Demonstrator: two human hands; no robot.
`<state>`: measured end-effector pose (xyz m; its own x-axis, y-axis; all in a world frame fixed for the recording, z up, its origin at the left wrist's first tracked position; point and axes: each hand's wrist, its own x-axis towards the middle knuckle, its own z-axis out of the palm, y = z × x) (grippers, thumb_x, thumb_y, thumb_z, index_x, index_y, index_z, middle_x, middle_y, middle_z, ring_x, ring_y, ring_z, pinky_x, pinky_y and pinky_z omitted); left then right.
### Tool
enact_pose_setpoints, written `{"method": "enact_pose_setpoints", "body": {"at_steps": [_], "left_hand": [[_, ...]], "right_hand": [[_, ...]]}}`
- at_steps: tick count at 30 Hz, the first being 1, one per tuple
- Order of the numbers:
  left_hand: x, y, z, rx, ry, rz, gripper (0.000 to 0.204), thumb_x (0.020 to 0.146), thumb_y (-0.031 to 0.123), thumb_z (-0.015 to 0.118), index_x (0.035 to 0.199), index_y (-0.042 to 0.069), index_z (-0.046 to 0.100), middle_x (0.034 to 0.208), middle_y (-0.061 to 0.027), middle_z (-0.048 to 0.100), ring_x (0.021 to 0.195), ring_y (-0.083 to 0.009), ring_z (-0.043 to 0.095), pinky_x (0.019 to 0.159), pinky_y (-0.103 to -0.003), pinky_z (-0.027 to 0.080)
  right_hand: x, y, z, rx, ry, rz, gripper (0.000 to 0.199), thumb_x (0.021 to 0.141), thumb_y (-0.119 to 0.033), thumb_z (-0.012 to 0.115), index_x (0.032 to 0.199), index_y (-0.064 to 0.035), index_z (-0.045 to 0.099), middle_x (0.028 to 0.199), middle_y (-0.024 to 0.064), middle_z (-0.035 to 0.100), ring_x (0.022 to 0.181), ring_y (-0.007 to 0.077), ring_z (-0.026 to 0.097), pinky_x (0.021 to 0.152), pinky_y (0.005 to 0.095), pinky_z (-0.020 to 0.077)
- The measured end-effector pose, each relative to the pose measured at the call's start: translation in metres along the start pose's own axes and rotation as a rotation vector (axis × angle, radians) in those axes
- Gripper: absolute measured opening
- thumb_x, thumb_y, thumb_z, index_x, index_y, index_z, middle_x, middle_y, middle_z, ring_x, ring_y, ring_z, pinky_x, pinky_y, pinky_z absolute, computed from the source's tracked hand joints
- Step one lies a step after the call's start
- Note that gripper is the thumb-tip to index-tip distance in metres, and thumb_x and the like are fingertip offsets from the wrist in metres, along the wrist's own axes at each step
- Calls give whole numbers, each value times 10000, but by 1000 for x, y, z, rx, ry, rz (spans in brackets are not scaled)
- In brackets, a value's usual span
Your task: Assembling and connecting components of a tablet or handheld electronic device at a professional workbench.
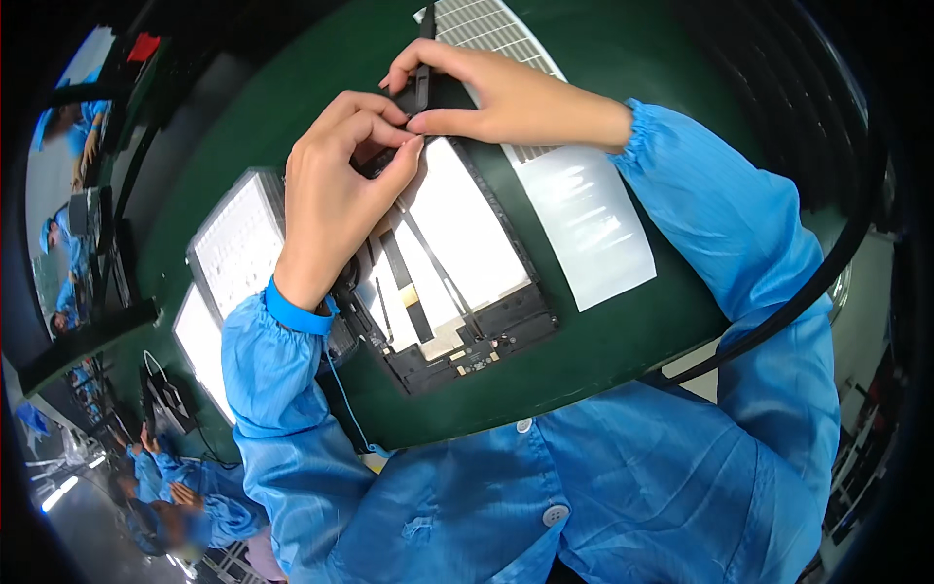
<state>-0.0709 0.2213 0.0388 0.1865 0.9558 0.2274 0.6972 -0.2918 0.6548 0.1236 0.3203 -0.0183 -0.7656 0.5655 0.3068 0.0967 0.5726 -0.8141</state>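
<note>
An opened tablet (465, 219) lies on the green table, with bright white inner panels, a black frame and dark flat cables. My left hand (341, 170) is over its far left part, thumb and fingers pinched together at the far edge. Whatever sits between those fingertips is too small or hidden to name. Across the far edge from it, my right hand (486, 97) closes around a slim black stick-like tool (423, 83), its thumb close to the left fingertips. The tool's lower end is by the fingertips, where the hands partly hide the tablet.
A white sheet (589, 229) and a strip of pale rectangular labels (486, 29) lie right of the tablet. Clear trays (243, 234) stand at left. A blue wrist strap (297, 313) trails a cord. A black cable (778, 307) arcs past my right arm. Other people sit at far left.
</note>
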Motion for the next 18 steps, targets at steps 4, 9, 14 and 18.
{"method": "enact_pose_setpoints", "body": {"at_steps": [4, 9, 14, 18], "left_hand": [[-1, -6, -2, -54, -15, 30, 129, 841, 70, 756, 862, -42, 697, 1017, -75, 654, 732, -168, 655, 683, -277, 530], [-1, -10, -5, -54, -16, 40, 124, 832, 69, 745, 868, -39, 696, 1012, -79, 644, 755, -179, 653, 700, -283, 528], [2, -16, -1, -79, 28, 53, 142, 809, 93, 739, 852, -32, 688, 987, -67, 627, 772, -186, 635, 715, -299, 521], [4, -14, 0, -5, -8, -51, 147, 783, 113, 730, 831, -13, 672, 935, -59, 589, 778, -200, 611, 729, -321, 513]], "right_hand": [[3, -2, -2, 38, -39, 9, 410, 970, -214, 699, 1314, -90, 516, 1263, 78, 601, 1227, 232, 587, 1061, 358, 453], [3, -7, 1, -15, -66, 10, 362, 982, -187, 678, 1289, -88, 513, 1233, 82, 596, 1204, 230, 589, 1042, 362, 459], [1, -7, 2, 12, -32, 9, 289, 995, -155, 655, 1236, -94, 506, 1297, 96, 597, 1219, 233, 588, 1044, 367, 464], [0, -6, 6, 61, 4, 20, 274, 980, -150, 668, 1195, -82, 512, 1268, 108, 602, 1174, 246, 601, 1014, 359, 470]]}}
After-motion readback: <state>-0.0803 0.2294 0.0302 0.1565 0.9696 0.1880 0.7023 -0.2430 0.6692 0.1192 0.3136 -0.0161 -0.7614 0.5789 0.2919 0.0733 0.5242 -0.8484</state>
